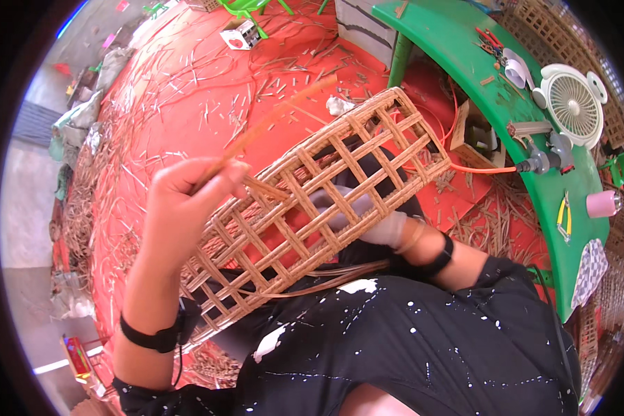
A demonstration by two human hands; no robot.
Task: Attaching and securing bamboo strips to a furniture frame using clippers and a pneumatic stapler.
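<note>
**Bare left hand pinching a flat strip over an open-weave basket**

The left hand (pixel 195 186) is pressing thumb and curled fingers together on a brown, ribbon-like strip (pixel 270 119), whose flat upper length is slanting up and away, blurring toward its tip. The basket (pixel 312 227), long and boxy, is lying tilted across the person's lap, its near end low on the left, its far end up by the table. Its upward face is showing an open lattice: paired tan strands are crossing at angles and leaving squarish holes, while the long upper side is looking denser and ropy.

The right hand (pixel 362 206), in a pale, thin glove, is reaching behind the lattice and showing through the holes; whether its fingers are gripping or spread, I cannot tell. Black bands are circling both forearms, and a black shirt (pixel 423 333) speckled with white is filling the foreground.

Beyond, a smooth red floor (pixel 187 90) is bearing scattered curls and short offcuts. On the right, a curved, glossy green table (pixel 457 76) is holding a white ribbed fan (pixel 573 105), yellow-handled pliers (pixel 565 216) and a pink cylinder (pixel 603 204). A slick orange hose (pixel 484 168) is running to a grey fitting (pixel 542 161) at the table's edge.
</note>
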